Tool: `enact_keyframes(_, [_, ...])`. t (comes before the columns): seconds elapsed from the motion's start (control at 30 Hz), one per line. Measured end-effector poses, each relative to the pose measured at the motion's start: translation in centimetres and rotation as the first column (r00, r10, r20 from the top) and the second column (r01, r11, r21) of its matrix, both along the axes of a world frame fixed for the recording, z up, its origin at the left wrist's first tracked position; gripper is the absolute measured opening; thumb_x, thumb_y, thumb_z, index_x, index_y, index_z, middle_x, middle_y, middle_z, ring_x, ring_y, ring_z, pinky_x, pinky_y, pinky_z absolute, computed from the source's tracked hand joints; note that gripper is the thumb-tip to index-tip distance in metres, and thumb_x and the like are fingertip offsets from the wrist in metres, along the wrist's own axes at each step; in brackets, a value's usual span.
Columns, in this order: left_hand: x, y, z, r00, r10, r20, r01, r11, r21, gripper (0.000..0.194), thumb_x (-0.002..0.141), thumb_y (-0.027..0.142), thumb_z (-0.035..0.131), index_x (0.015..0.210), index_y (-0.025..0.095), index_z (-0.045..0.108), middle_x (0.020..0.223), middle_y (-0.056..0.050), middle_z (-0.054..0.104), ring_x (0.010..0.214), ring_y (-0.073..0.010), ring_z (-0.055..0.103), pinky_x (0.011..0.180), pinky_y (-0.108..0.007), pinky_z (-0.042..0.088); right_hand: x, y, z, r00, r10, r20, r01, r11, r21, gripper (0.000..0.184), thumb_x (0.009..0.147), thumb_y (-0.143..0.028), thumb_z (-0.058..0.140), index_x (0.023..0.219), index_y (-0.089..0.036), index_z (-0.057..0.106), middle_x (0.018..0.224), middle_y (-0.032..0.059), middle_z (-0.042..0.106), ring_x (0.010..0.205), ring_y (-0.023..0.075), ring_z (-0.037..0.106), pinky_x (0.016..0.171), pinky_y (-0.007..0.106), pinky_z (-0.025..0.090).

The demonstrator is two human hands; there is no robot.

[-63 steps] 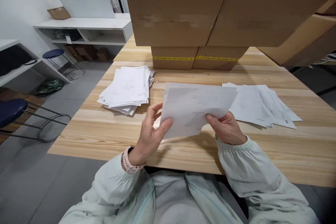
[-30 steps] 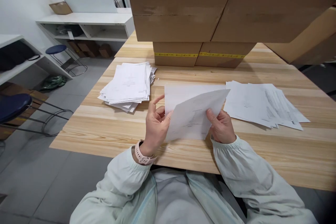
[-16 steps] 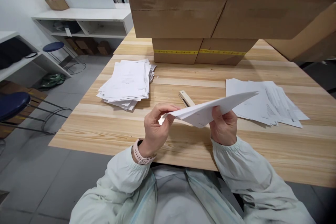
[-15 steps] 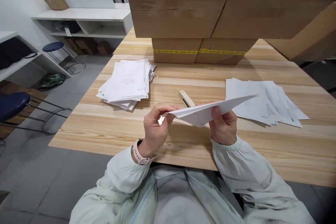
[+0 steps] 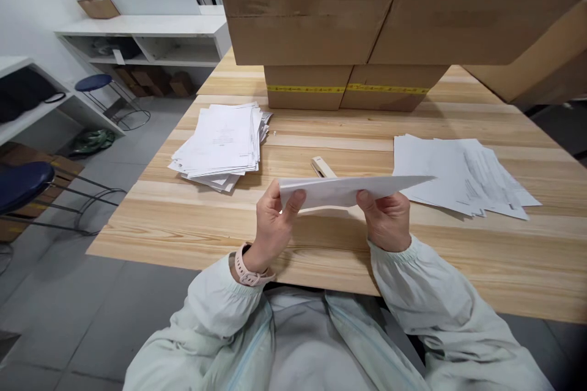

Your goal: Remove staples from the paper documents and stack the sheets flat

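Observation:
Both my hands hold a thin set of white paper sheets (image 5: pixel 348 190) nearly flat and edge-on above the wooden table (image 5: pixel 321 244). My left hand (image 5: pixel 273 220) pinches the left end, thumb on top. My right hand (image 5: pixel 387 219) grips the sheets right of the middle. Just behind the sheets, a beige stapler (image 5: pixel 323 167) lies on the table, partly hidden by them. A thick stack of printed papers (image 5: pixel 222 144) lies to the left, and a looser spread of papers (image 5: pixel 458 174) to the right.
Large cardboard boxes (image 5: pixel 348 30) are stacked at the back of the table and overhang the view. Two blue stools (image 5: pixel 21 186) and white shelves (image 5: pixel 147 43) stand on the grey floor to the left.
The sheets went from facing me upright to lying nearly flat and level, which uncovered the stapler behind them. Both hands kept their hold and lowered slightly.

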State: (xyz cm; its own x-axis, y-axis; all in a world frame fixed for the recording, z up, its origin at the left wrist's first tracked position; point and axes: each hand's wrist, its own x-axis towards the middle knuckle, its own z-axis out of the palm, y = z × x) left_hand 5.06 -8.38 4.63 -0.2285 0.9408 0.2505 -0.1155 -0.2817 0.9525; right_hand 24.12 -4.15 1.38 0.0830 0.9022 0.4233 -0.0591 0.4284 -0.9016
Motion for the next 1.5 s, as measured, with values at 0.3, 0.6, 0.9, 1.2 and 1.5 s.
enact_keyframes(0.3, [0.0, 0.2, -0.5, 1.0, 0.012, -0.014, -0.013, 0.998, -0.055, 0.027, 0.088, 0.046, 0.067, 0.09, 0.019, 0.066, 0.084, -0.001, 0.067, 0.078, -0.0133, 0.059, 0.073, -0.023, 0.048, -0.2, -0.2, 1.0, 0.999, 0.028, 0.033, -0.024, 0.996, -0.089, 0.03, 0.075, -0.052, 0.077, 0.084, -0.023, 0.076, 0.088, 0.0046, 0.077, 0.078, 0.0204, 0.07, 0.068, 0.033, 0.056])
enact_keyframes(0.6, [0.0, 0.5, 0.3, 0.988, 0.152, 0.032, -0.152, 0.988, 0.001, 0.025, 0.088, 0.043, 0.068, 0.094, 0.019, 0.07, 0.084, -0.001, 0.071, 0.077, -0.0129, 0.062, 0.072, -0.022, 0.05, -0.2, -0.1, 0.9, 0.998, 0.063, -0.009, -0.063, 0.99, -0.124, 0.03, 0.073, -0.048, 0.081, 0.092, -0.024, 0.077, 0.092, 0.0036, 0.077, 0.084, 0.0207, 0.07, 0.077, 0.034, 0.057])
enact_keyframes(0.9, [-1.0, 0.9, 1.7, 0.95, 0.314, -0.004, -0.307, 0.932, 0.194, 0.024, 0.087, 0.042, 0.069, 0.095, 0.02, 0.072, 0.089, -0.002, 0.073, 0.087, -0.0139, 0.064, 0.084, -0.025, 0.05, 0.3, 0.0, -0.9, 0.937, 0.333, 0.101, -0.312, 0.933, -0.181, 0.018, 0.083, -0.03, 0.074, 0.101, -0.031, 0.079, 0.105, -0.0011, 0.078, 0.099, 0.0225, 0.072, 0.09, 0.037, 0.056])
enact_keyframes(1.2, [-1.2, 0.5, 0.8, 0.977, 0.212, -0.013, -0.208, 0.965, 0.158, 0.021, 0.086, 0.038, 0.072, 0.083, 0.019, 0.064, 0.073, 0.001, 0.067, 0.068, -0.0096, 0.061, 0.065, -0.02, 0.046, -0.2, 0.5, -1.7, 0.955, 0.26, 0.145, -0.218, 0.943, -0.251, 0.024, 0.075, -0.04, 0.08, 0.094, -0.026, 0.079, 0.101, 0.0035, 0.079, 0.097, 0.0257, 0.072, 0.09, 0.041, 0.057])
enact_keyframes(1.5, [-1.1, 0.5, 0.9, 0.987, 0.157, -0.027, -0.157, 0.987, 0.022, 0.031, 0.082, 0.047, 0.073, 0.077, 0.017, 0.063, 0.071, 0.001, 0.064, 0.066, -0.0102, 0.057, 0.063, -0.02, 0.045, -0.3, 0.3, -1.4, 0.955, 0.262, 0.142, -0.221, 0.943, -0.25, 0.029, 0.077, -0.046, 0.077, 0.097, -0.024, 0.077, 0.104, 0.0049, 0.078, 0.098, 0.0242, 0.071, 0.089, 0.04, 0.057])
